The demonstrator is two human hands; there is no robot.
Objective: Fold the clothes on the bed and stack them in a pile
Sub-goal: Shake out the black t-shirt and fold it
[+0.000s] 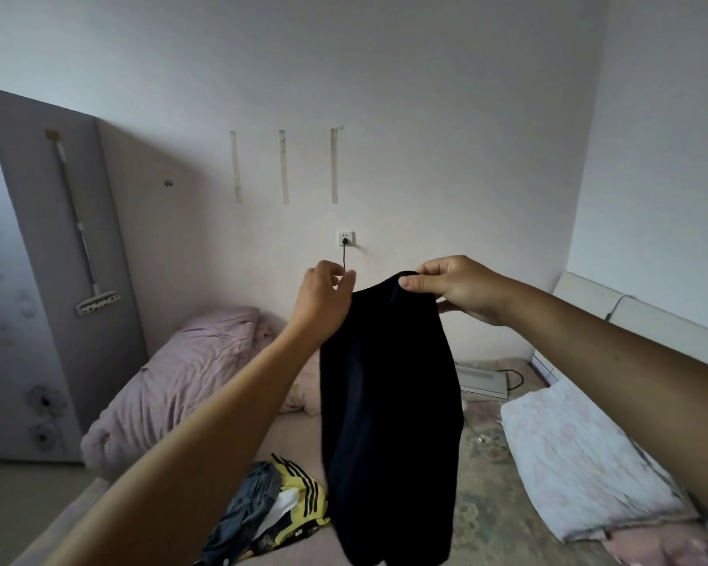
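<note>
Dark garment (389, 402) held up over the bed (483, 475), hanging lengthwise straight down.

Pinched at its top edge by the right hand (454, 288) and the left hand (323, 300), close together at equal height; plain, near-black, limp. Unfolded clothes heap (270, 508) below left.
</note>
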